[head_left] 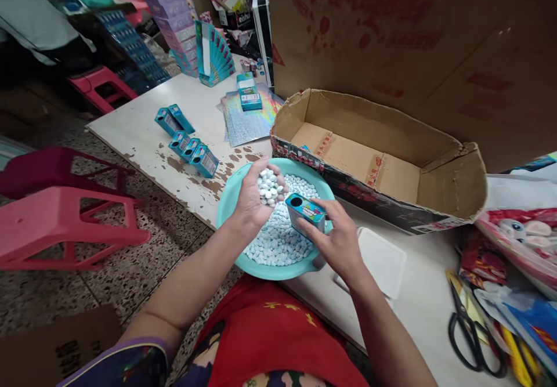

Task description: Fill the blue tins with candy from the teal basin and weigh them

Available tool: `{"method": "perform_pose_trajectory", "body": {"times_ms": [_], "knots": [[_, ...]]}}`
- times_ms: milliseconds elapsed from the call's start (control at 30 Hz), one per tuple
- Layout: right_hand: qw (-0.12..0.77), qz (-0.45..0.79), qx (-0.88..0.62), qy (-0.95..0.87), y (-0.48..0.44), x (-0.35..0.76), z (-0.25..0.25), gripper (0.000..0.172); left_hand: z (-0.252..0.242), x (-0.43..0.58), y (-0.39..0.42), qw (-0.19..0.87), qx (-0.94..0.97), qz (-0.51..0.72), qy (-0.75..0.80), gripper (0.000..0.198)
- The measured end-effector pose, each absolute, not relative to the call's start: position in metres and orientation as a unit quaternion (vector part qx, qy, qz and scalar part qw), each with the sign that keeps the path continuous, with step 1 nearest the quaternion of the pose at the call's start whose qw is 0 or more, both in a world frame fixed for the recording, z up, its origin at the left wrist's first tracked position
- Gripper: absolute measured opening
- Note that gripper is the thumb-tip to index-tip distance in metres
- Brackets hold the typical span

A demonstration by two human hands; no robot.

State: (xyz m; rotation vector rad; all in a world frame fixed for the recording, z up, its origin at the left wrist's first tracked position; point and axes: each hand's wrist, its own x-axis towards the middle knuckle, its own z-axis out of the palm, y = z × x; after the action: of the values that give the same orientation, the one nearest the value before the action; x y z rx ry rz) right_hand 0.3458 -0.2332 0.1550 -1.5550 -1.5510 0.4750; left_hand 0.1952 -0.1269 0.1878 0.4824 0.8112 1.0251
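Note:
My left hand (256, 195) is cupped around a heap of small white candies (270, 187), held over the left side of a turquoise basin (230, 201). More of the same pale candies (278, 242) fill the basin. Between the thumb and fingers of my right hand (342, 233) is a small blue candy box (307, 216), tilted above the basin, with a round dark hole in its top. Several similar blue boxes (204, 161) stand on the table to the left. Another blue box (249, 94) lies on shiny silver sheets (248, 117) behind the basin.
A low, open cardboard box (361, 143) stands behind and right of the basin. Black-handled scissors (467, 323) and plastic bags (522, 311) lie at the right. A white lid (380, 262) sits beside my right wrist. Pink stools (73, 224) stand left; a person (39, 15) is at far left.

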Motion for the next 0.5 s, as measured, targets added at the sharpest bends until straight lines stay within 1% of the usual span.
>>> {"method": "perform_pose_trajectory", "body": {"times_ms": [100, 200, 333, 500], "knots": [[0.423, 0.17, -0.609, -0.649, -0.223, 0.336, 0.147, 0.035, 0.184, 0.206, -0.125, 0.743, 0.223, 0.5, 0.386, 0.031], [0.39, 0.164, -0.619, -0.661, -0.22, 0.333, 0.146, 0.035, 0.173, 0.21, -0.125, 0.729, 0.22, 0.521, 0.385, 0.031], [0.348, 0.188, -0.597, -0.698, -0.222, 0.334, 0.148, 0.035, 0.165, 0.21, -0.13, 0.72, 0.275, 0.519, 0.369, 0.029], [0.372, 0.199, -0.609, -0.672, -0.224, 0.334, 0.149, 0.035, 0.168, 0.209, -0.133, 0.701, 0.345, 0.513, 0.355, 0.026]]}}
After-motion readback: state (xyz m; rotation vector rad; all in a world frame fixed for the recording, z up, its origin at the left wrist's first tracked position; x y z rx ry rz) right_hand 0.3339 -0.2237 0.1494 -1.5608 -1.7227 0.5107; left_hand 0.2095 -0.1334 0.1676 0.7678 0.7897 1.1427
